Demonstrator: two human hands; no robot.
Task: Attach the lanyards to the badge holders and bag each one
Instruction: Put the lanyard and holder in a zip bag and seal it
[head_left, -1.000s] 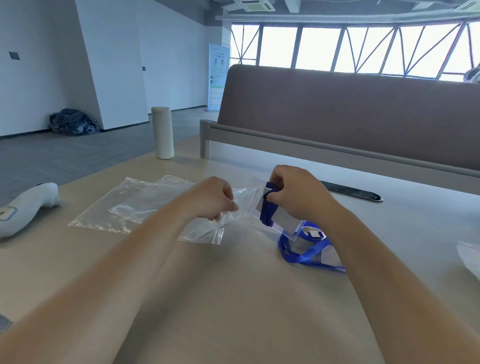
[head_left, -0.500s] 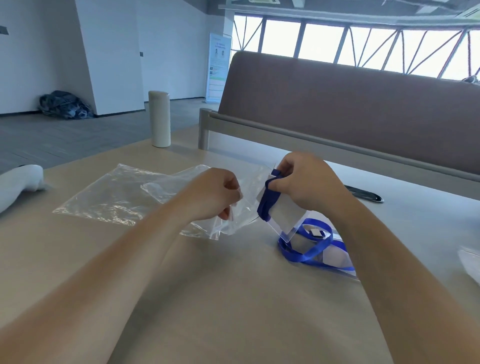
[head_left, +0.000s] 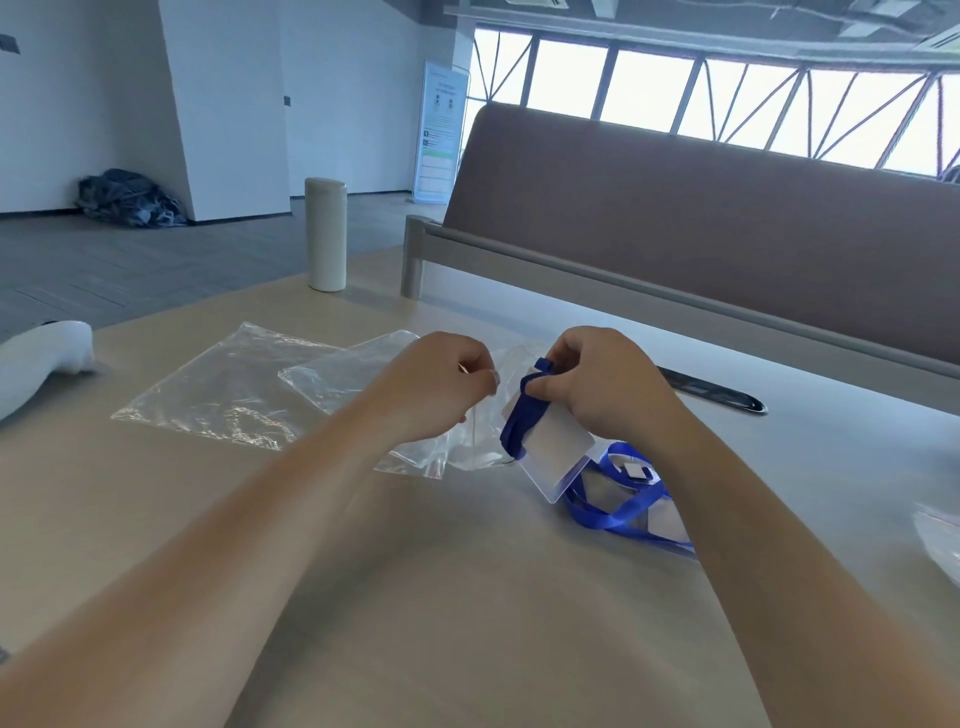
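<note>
Now left hand (head_left: 439, 384) fingers (head_left: 483, 376) tight on clear bag (head_left: 353, 384) mouth, right hand (head_left: 597, 384) fingers around badge holder (head_left: 558, 452) and lanyard (head_left: 522, 423).

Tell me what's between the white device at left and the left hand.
Two overlapping clear plastic bags on the table, in the head view.

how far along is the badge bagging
Done: a lanyard is wrapped round the holder in the right hand. In hand: the left hand pinches a bag at its mouth; the holder is not inside yet. Left: a second holder and looped lanyard lie unbagged on the table, and a spare bag lies flat.
</note>
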